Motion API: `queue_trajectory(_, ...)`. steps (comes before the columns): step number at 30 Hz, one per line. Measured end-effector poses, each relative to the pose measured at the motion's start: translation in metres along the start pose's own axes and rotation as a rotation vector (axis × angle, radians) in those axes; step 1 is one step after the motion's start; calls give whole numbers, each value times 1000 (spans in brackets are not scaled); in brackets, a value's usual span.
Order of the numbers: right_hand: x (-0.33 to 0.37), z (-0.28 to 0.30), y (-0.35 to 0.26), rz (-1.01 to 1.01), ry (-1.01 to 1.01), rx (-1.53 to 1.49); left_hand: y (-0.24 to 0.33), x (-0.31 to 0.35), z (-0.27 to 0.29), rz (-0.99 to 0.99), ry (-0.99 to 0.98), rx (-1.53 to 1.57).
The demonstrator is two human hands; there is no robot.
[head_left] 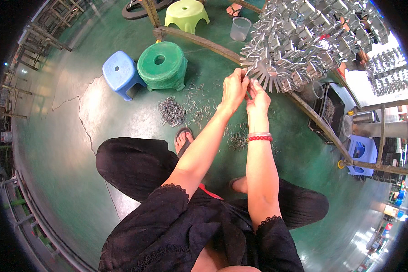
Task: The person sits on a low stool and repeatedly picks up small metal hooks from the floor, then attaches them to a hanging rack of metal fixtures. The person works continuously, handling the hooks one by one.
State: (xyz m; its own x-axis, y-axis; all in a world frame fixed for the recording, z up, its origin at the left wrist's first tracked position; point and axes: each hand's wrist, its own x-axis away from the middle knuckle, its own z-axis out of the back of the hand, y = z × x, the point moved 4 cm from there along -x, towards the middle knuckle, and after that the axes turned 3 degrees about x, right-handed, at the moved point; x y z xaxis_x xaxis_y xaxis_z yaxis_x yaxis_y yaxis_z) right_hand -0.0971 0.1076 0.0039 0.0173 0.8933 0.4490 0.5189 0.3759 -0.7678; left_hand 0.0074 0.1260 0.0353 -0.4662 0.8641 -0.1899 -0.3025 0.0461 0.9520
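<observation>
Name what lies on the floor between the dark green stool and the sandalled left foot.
A pile of small curved metal pieces lies there, in the head view.

floor (54,149) is a deep green with whitish glare patches; square stool (126,72) is light blue, the round stool (170,69) solid emerald, the low stool (188,16) up top a loud lime; hanging metal parts (299,43) all shiny silver-grey, loose metal clips (171,112) a darker grey; trousers (131,163) plain black, sleeve (272,231) black too with lacy scalloped trim; beaded bracelet (259,138) bright red; frame rail (319,120) kinda patchy brown
</observation>
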Motion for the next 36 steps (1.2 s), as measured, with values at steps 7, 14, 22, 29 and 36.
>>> queue_trajectory(7, -4, 4, 0, 24, 24, 31, -8, -5, -1, -11, -113, 55)
queue_trajectory(14, -3, 9, -5, 1, 62, 63, -2, -9, -2, 119, -143, 260)
queue_trajectory(22, 6, -1, -5, 18, 54, 38, -6, 9, -14, 89, 127, 328)
queue_trajectory(29, 9, -6, -6, 34, 102, -14, 3, 9, -15, -32, 206, 80)
queue_trajectory(36, 3, 0, -4, -15, 59, 21, -14, -6, -12, 269, 44, 562)
